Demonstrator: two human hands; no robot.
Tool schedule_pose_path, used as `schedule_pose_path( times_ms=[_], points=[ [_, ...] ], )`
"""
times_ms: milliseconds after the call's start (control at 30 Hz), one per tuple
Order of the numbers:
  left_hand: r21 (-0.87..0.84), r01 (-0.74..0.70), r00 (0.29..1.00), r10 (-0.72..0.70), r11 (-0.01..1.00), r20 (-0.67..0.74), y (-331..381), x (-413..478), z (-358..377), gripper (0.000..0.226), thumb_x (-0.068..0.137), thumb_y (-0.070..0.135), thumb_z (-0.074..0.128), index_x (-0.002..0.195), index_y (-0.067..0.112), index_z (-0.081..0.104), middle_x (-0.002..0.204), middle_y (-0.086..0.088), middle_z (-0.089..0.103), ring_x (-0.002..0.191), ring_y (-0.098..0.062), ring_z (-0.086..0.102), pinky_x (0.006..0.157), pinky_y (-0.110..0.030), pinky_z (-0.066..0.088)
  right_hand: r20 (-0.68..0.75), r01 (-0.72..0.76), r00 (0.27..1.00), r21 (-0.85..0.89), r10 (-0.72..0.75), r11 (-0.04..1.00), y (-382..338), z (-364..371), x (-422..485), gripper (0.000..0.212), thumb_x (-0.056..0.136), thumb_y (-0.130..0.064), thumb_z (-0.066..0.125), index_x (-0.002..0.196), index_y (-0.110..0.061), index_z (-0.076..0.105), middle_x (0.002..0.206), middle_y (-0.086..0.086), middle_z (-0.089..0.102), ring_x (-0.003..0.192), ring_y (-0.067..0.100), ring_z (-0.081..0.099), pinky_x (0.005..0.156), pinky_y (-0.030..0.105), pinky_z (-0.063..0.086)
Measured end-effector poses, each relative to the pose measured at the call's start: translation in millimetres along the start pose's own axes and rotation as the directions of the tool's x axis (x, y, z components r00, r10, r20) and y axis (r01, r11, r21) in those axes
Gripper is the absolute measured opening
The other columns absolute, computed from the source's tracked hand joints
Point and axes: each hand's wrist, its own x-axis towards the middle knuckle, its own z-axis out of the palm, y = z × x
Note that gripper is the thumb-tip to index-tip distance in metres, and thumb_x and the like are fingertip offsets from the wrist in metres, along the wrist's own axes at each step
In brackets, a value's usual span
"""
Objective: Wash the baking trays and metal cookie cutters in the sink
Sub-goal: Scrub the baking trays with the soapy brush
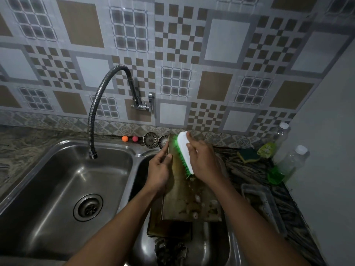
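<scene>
The left hand [159,170] grips the stiff baking tray [194,203] by its rim (likely slippery); the right hand [204,161] curls fingers [191,147] round the brush [183,150].

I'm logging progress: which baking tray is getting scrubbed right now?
The tilted tray in the right basin: the left hand grips its edge and the right hand holds the brush on it. The grey tray sits untouched on the counter.

The baking tray [192,204] sits in the right basin [209,246], cookie cutters [171,250] before it.
</scene>
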Motion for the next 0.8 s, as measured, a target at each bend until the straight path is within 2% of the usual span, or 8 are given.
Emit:
schedule_pose_path(
  times_ms=[100, 167, 267, 333, 433, 533, 700, 800],
  points=[
    [-0.047, -0.003, 1.0, 0.002, 0.999, -0.005, 1, 2, -6, 0.046, 0.103, 0.003, 0.04, 0.143, 0.024, 0.048, 0.132, -0.001, 0.064, 0.123, -0.02, 0.059, 0.11, -0.045, 0.042, 0.106, 0.063, 0.993, -0.025, -0.059, 0.998, 4, -6, -9, 0.044, 0.102, -0.03, 0.043, 0.145, -0.033, 0.04, 0.111, 0.006, 0.06, 0.094, 0.019, 0.056, 0.074, 0.034, 0.047],
    [-0.029, -0.003, 1.0, 0.003, 1.0, 0.013, 0, 0, -6, 0.047, 0.102, 0.003, 0.042, 0.143, 0.026, 0.049, 0.133, 0.0, 0.063, 0.121, -0.016, 0.06, 0.109, -0.041, 0.043, 0.058, 0.015, 0.998, -0.061, -0.011, 0.998, 9, -14, -5, 0.044, 0.103, -0.029, 0.042, 0.146, -0.033, 0.038, 0.116, 0.007, 0.06, 0.094, 0.017, 0.054, 0.071, 0.029, 0.042],
    [-0.009, 0.003, 1.0, -0.003, 1.0, 0.025, 0, -2, 4, 0.046, 0.101, 0.002, 0.043, 0.142, 0.024, 0.05, 0.131, 0.006, 0.063, 0.11, -0.003, 0.064, 0.098, -0.026, 0.05, -0.022, -0.068, 0.998, -0.08, 0.066, 0.994, 2, -13, 9, 0.043, 0.103, -0.028, 0.041, 0.146, -0.033, 0.036, 0.12, 0.008, 0.061, 0.093, 0.017, 0.054, 0.074, 0.032, 0.048],
    [-0.029, 0.019, 1.0, -0.019, 0.999, 0.008, 3, 2, 7, 0.044, 0.102, 0.004, 0.042, 0.139, 0.024, 0.053, 0.124, 0.0, 0.068, 0.113, -0.018, 0.065, 0.1, -0.04, 0.051, -0.017, -0.03, 0.999, -0.048, 0.029, 0.998, -11, -8, 10, 0.043, 0.103, -0.027, 0.042, 0.146, -0.03, 0.038, 0.122, 0.009, 0.061, 0.094, 0.016, 0.054, 0.075, 0.028, 0.044],
    [-0.088, 0.009, 0.997, -0.016, 0.996, -0.075, 6, 12, 1, 0.042, 0.102, 0.004, 0.041, 0.131, 0.027, 0.061, 0.119, -0.011, 0.07, 0.117, -0.037, 0.061, 0.104, -0.056, 0.045, 0.065, 0.051, 0.997, 0.022, -0.052, 0.998, -23, 1, -9, 0.044, 0.102, -0.024, 0.043, 0.146, -0.028, 0.039, 0.109, 0.007, 0.058, 0.094, 0.019, 0.053, 0.068, 0.022, 0.035],
    [-0.079, -0.022, 0.993, 0.013, 0.997, -0.114, 8, 13, -7, 0.042, 0.103, 0.007, 0.042, 0.132, 0.03, 0.061, 0.12, -0.007, 0.07, 0.117, -0.035, 0.062, 0.104, -0.057, 0.045, 0.078, 0.095, 0.992, 0.003, -0.095, 0.995, -19, 2, -29, 0.044, 0.102, -0.024, 0.044, 0.146, -0.028, 0.039, 0.098, 0.002, 0.053, 0.087, 0.015, 0.052, 0.063, 0.02, 0.035],
    [-0.069, -0.075, 0.989, 0.065, 0.995, -0.133, 12, 9, 0, 0.039, 0.104, 0.009, 0.042, 0.136, 0.026, 0.056, 0.12, 0.0, 0.07, 0.114, -0.021, 0.065, 0.103, -0.046, 0.048, -0.023, -0.063, 0.998, -0.026, 0.063, 0.998, -6, -1, -18, 0.043, 0.103, -0.026, 0.042, 0.145, -0.031, 0.04, 0.118, 0.006, 0.06, 0.094, 0.017, 0.056, 0.069, 0.027, 0.041],
    [-0.102, -0.084, 0.983, 0.066, 0.991, -0.171, 17, 15, 2, 0.038, 0.101, 0.011, 0.05, 0.135, 0.026, 0.057, 0.116, 0.0, 0.072, 0.11, -0.022, 0.066, 0.102, -0.047, 0.049, 0.016, 0.012, 1.0, -0.032, -0.012, 0.999, -22, 6, -31, 0.044, 0.102, -0.029, 0.043, 0.145, -0.034, 0.039, 0.107, 0.002, 0.059, 0.086, 0.015, 0.054, 0.068, 0.03, 0.044]
  ],
)
